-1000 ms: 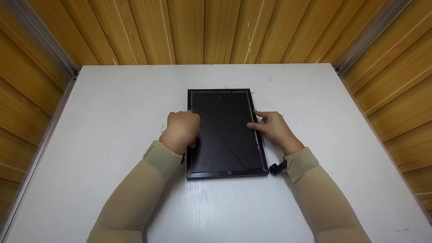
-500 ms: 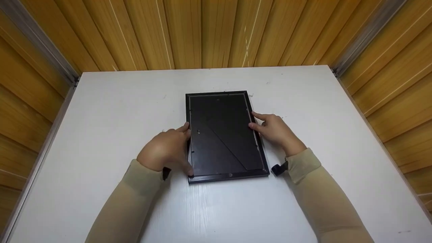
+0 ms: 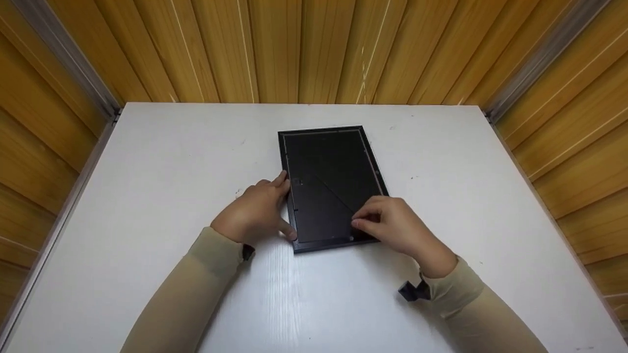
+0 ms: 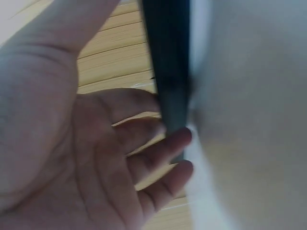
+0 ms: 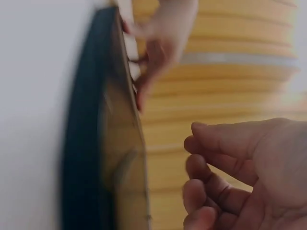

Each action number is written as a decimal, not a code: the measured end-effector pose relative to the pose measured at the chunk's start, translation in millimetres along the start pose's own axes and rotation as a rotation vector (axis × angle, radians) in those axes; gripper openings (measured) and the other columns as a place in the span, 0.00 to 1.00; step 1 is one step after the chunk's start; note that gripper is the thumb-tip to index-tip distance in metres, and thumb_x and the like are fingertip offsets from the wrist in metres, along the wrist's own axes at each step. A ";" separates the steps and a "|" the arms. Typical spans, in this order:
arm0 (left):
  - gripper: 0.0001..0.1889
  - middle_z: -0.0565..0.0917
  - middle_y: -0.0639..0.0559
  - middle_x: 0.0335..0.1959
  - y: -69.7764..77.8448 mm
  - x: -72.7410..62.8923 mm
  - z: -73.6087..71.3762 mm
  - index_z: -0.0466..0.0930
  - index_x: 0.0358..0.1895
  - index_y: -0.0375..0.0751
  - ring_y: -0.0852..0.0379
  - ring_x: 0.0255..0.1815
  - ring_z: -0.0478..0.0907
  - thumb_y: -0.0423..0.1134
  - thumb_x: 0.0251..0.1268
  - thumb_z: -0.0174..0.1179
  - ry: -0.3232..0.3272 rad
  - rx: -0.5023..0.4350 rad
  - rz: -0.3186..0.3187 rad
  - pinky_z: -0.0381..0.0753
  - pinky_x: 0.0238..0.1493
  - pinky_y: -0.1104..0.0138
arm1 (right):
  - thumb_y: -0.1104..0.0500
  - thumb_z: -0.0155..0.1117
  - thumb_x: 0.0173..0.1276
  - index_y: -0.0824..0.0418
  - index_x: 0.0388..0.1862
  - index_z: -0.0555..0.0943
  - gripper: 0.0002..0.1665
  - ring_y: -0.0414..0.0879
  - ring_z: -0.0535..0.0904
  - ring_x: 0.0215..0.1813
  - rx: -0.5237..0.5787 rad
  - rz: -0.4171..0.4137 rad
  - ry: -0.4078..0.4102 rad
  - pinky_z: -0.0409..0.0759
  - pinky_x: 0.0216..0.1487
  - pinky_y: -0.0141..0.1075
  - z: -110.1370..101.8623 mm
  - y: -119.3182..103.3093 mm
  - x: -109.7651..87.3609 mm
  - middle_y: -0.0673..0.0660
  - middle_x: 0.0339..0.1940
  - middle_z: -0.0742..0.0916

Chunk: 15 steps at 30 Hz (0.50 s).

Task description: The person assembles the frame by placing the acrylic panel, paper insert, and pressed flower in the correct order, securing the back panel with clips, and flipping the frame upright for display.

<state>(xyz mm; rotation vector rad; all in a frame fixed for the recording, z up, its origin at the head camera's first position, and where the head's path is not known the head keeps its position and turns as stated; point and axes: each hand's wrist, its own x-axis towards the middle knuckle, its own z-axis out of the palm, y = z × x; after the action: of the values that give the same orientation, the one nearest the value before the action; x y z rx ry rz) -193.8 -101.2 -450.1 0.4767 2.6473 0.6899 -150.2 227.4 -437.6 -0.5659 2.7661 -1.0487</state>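
Observation:
A black picture frame (image 3: pixel 333 157) lies back side up on the white table, turned slightly. A diagonal seam on its back borders a stand flap (image 3: pixel 319 213). My left hand (image 3: pixel 255 206) rests along the left edge, thumb at the near left corner. In the left wrist view, loosely bent fingertips of that hand (image 4: pixel 110 139) touch the frame's dark side (image 4: pixel 170 67). My right hand (image 3: pixel 400 225) is over the near right part of the back. In the right wrist view, its thumb and index tip meet with nothing visible between them, apart from the frame back (image 5: pixel 127 139).
The white table (image 3: pixel 196 147) reaches to wood-look panel walls (image 3: pixel 274 49) at the back and both sides. A small black wrist camera (image 3: pixel 409 291) hangs below the right sleeve cuff.
My right hand has left the frame's right edge and come nearer, over the back. My left hand moved off the back to the left edge. The frame has turned and shifted slightly.

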 end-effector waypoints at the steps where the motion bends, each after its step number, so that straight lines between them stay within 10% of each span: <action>1: 0.75 0.47 0.53 0.98 -0.7 2.8 1.2 0.53 0.94 0.51 0.37 0.94 0.58 0.57 0.42 0.95 0.001 -0.009 0.005 0.63 0.93 0.36 | 0.59 0.80 0.76 0.53 0.44 0.97 0.03 0.41 0.86 0.42 -0.017 -0.008 -0.006 0.86 0.43 0.31 5.7 -0.5 -1.7 0.49 0.43 0.94; 15: 0.74 0.46 0.58 0.98 -7.1 9.7 5.3 0.53 0.94 0.52 0.35 0.92 0.58 0.63 0.44 0.92 -0.007 0.012 -0.014 0.61 0.91 0.29 | 0.62 0.80 0.74 0.58 0.40 0.98 0.03 0.48 0.93 0.45 -0.192 -0.111 0.022 0.94 0.48 0.44 39.4 0.9 -3.2 0.53 0.41 0.96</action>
<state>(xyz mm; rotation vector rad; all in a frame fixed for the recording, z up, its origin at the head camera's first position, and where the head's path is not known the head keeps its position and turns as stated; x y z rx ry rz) -201.7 -101.1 -460.7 0.4625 2.6469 0.6667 -137.7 205.1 -467.9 -0.7445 2.9041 -0.8177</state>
